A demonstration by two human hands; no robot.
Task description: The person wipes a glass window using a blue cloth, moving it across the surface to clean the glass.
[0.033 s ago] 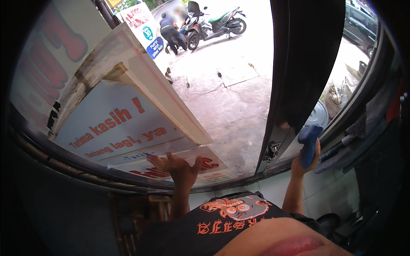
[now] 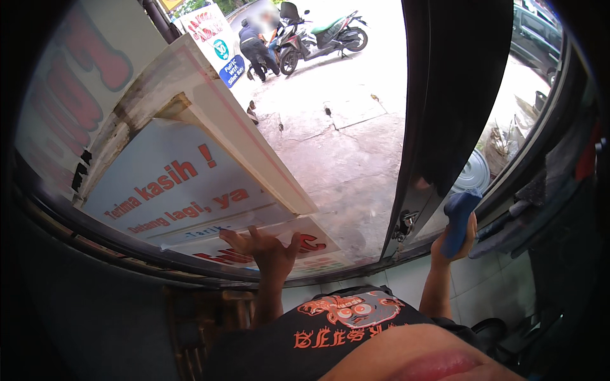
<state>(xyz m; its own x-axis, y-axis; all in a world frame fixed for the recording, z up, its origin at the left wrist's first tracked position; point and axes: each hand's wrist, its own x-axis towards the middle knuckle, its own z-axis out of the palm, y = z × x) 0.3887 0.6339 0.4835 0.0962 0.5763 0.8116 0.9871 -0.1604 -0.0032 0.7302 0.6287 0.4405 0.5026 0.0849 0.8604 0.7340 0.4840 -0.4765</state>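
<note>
Right hand (image 2: 452, 244) grip — closed round blue tool (image 2: 459, 219).

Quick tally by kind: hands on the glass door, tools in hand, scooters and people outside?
Bare hands: 2, left hand flat on the clear glass door, right hand gripping a tool
Blue handheld cleaning tool: 1
Parked scooters outside: 2, partly overlapping
Crouching people in dark clothes: 1
Total: 6

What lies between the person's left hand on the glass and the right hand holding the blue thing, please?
In the head view, the dark door frame with its metal latch stands between the left hand and the right hand.
</note>
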